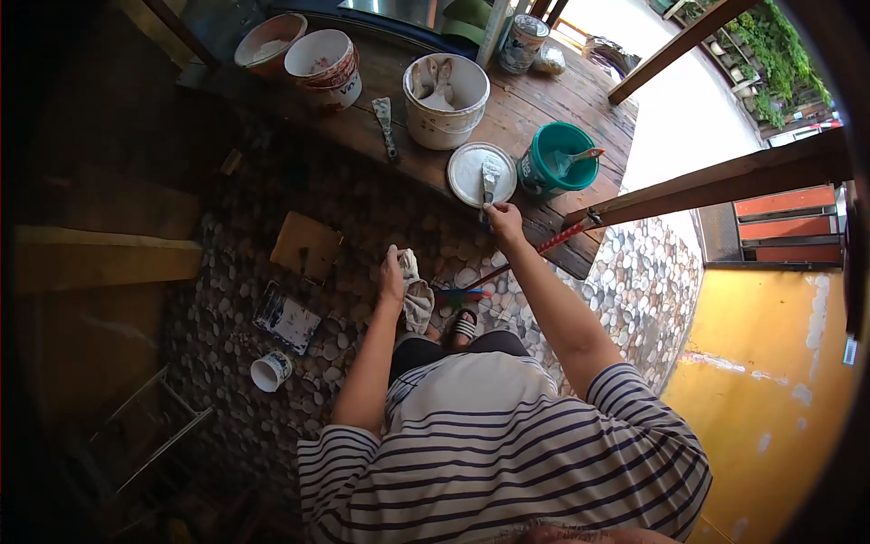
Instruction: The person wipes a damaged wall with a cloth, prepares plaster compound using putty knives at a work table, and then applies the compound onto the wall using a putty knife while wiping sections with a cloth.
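My right hand (504, 224) is closed round the handle of a putty knife (490, 181), whose blade rests over a round white lid (467, 172) with white paste on it. The lid lies at the edge of the wooden table (535, 100). A greyish-white rag (418, 304) hangs from my left hand (391, 275), which grips its upper end. Just right of the lid stands a green bucket (544, 163) with a paintbrush (580, 159) in it. Behind the lid is a white bucket (444, 127) holding brushes. A second putty knife (385, 127) lies to its left.
Two stained buckets (326, 77) (269, 45) and a paint can (523, 43) stand farther back. On the pebble-patterned floor are a paint-smeared tray (287, 317), a white cup (271, 372) and a brown board (304, 247). A wooden rail (716, 181) crosses at right, above a yellow wall (761, 363).
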Demonstrator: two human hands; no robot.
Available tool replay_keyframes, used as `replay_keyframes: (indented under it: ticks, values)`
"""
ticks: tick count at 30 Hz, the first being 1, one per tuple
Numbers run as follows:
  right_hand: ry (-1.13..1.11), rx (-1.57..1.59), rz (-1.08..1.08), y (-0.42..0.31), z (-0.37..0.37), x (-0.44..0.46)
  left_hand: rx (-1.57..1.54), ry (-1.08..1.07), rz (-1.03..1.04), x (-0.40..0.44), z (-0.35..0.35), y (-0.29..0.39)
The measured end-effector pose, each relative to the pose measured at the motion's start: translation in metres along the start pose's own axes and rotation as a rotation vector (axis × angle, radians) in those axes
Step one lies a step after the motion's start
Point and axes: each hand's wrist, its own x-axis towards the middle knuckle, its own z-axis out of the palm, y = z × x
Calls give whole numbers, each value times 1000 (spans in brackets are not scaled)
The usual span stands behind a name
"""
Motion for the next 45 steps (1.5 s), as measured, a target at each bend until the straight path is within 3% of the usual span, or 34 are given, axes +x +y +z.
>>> replay_keyframes:
  ticks: [3,5,6,13,14,16,17,18,20,21,25,26,28,30,33,36,40,42,44,45]
  values:
    - [-121,81,135,-22,-10,-25,99,-85,-110,-5,50,28]
    - [-120,44,129,-23,-10,-24,96,-165,-183,4,81,28]
    - [-120,-6,129,-20,-11,-26,145,-301,-179,8,90,30]
    - [-201,-93,16,-8,-13,-28,27,-498,-258,50,135,11]
    - [-276,-217,18,-8,-17,-19,17,-498,-248,50,136,16]
    - [-70,-832,-282,-40,-11,-30,128,-497,-258,66,133,14]
    - [97,-871,-449,-75,7,-49,262,-468,-211,75,130,6]
    - [98,-874,-435,-96,31,-51,305,-478,-182,79,124,6]
    - [-105,-739,-496,-127,83,-37,442,-533,-107,89,109,17]
    - [-169,-732,-531,-134,114,-29,504,-512,-81,72,106,59]
    - [-163,-744,-603,-150,250,6,187,-540,84,122,63,-22]
    - [-138,-852,-589,-148,265,14,206,-557,-122,133,43,-17]
    - [-104,-958,-561,-137,280,40,209,-594,-224,113,50,53]
    - [-158,-1043,-448,-132,288,62,207,-625,-321,114,53,82]
    - [-52,-870,-553,-129,285,62,384,-762,-259,124,53,87]
    - [-158,-761,-395,-158,270,35,563,-744,-252,134,45,41]
    - [-205,-565,-377,-160,204,-40,478,-631,110,155,41,-8]
    - [-131,-535,-391,-153,150,-80,453,-611,198,150,52,9]
    - [14,-597,-403,-130,97,-107,724,-622,-87,127,79,72]
    - [22,-593,-401,-126,76,-111,747,-607,-54,123,84,74]
